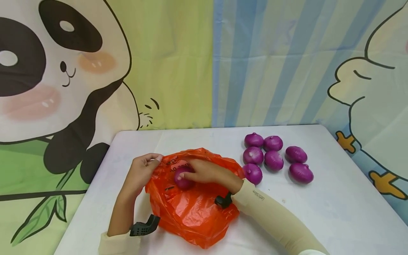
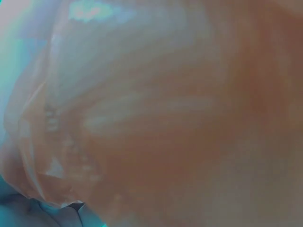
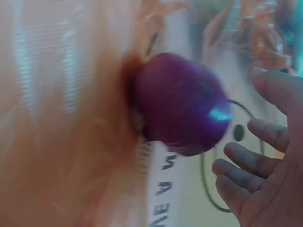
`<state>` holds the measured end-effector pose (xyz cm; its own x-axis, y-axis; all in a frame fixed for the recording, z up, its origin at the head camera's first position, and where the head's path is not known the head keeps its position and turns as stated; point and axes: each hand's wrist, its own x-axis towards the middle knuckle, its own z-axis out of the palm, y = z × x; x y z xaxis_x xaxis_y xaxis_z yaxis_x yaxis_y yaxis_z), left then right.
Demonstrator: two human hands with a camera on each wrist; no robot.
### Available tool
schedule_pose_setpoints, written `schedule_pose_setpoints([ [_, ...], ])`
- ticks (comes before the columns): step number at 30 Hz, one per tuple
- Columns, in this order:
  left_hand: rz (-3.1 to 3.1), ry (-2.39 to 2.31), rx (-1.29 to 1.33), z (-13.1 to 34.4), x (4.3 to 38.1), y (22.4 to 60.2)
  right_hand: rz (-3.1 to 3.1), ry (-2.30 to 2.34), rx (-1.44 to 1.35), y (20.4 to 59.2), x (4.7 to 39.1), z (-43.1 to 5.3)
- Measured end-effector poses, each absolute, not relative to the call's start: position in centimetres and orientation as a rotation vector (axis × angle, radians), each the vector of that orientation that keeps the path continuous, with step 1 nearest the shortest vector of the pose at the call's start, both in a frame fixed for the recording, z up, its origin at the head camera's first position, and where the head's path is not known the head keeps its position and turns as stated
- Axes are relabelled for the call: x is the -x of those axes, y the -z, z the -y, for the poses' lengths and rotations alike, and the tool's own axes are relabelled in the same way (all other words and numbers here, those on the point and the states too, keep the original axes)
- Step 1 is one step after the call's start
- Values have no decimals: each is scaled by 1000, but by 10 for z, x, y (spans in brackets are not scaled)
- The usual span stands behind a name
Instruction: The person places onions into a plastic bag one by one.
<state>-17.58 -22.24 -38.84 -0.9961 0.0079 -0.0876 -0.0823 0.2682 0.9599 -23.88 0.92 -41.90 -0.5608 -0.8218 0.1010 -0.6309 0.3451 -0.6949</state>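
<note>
A red plastic bag (image 1: 197, 212) lies spread open on the white table, with dark print on its inner face. At its upper left rim, my left hand (image 1: 140, 173) pinches the plastic between thumb and fingers. My right hand (image 1: 204, 171) reaches inside the bag beside a purple onion (image 1: 182, 178). In the right wrist view the onion (image 3: 182, 104) stands apart from the spread fingers (image 3: 251, 161), near the bag's wall (image 3: 71, 142). Blurred orange plastic (image 2: 142, 132) fills most of the left wrist view, hiding the left fingers.
Several more purple onions (image 1: 273, 160) sit in a loose cluster right of the bag; the nearest (image 1: 253, 173) is close to its right rim. A panda-print curtain (image 1: 172, 63) hangs behind the white table (image 1: 334, 212).
</note>
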Motion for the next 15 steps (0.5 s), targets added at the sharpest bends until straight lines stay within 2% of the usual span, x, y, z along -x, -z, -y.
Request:
schedule_pose_setpoints([
  [15, -2446, -1871, 75, 226, 177, 389, -2455, 839, 1330, 380, 211, -39],
])
